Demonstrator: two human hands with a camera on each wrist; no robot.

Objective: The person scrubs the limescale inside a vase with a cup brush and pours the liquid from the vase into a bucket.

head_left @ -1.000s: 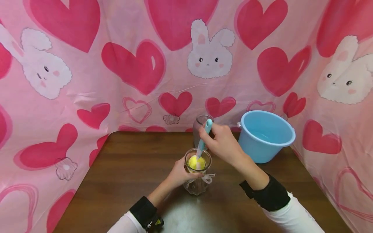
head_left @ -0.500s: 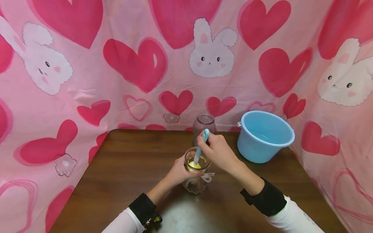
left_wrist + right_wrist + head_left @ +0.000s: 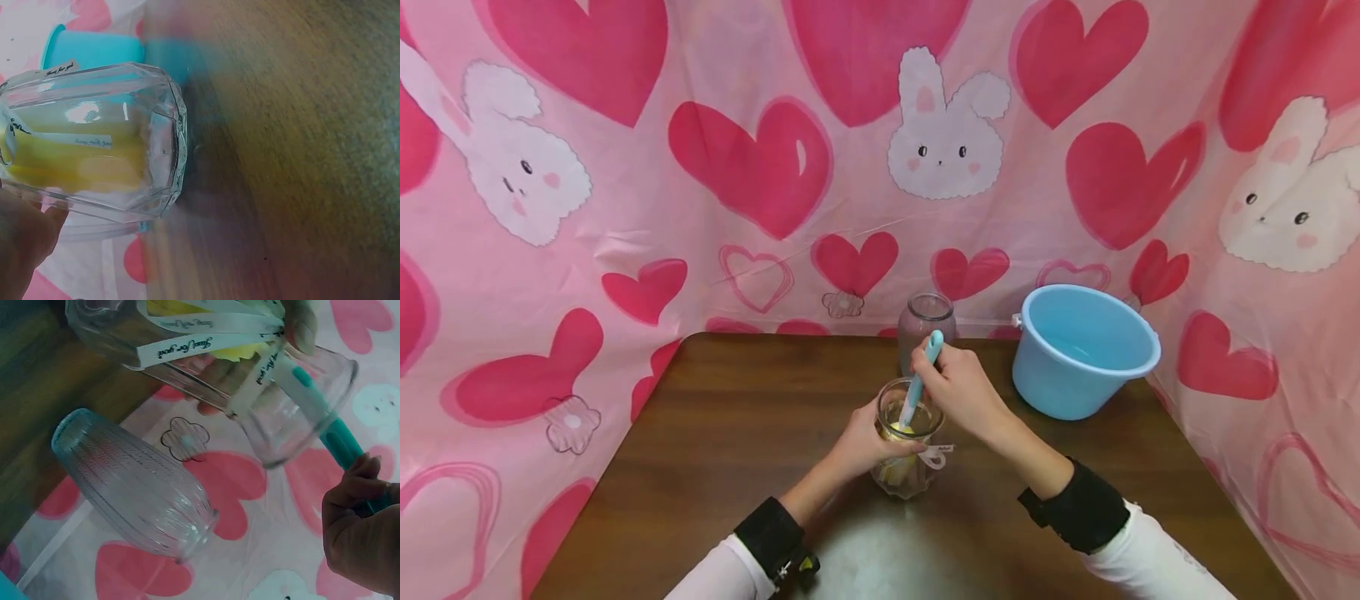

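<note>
On the tabletop (image 3: 715, 433) just before the person, the left hand (image 3: 862, 443) grips a clear glass vase (image 3: 907, 450) while the right hand (image 3: 961, 390) above pinches a teal brush handle (image 3: 921, 380), near-upright, its yellow sponge head (image 3: 897, 433) down inside the vase.

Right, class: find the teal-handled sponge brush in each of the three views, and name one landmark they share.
Head view: the sponge brush stands at centre, its handle gripped by the right hand, its yellow sponge down inside the clear glass vase.
Left wrist view: only the yellow sponge shows, at left, through the vase wall.
Right wrist view: the teal handle runs out of the vase mouth at right.
Shared landmark: the clear glass vase.
</note>
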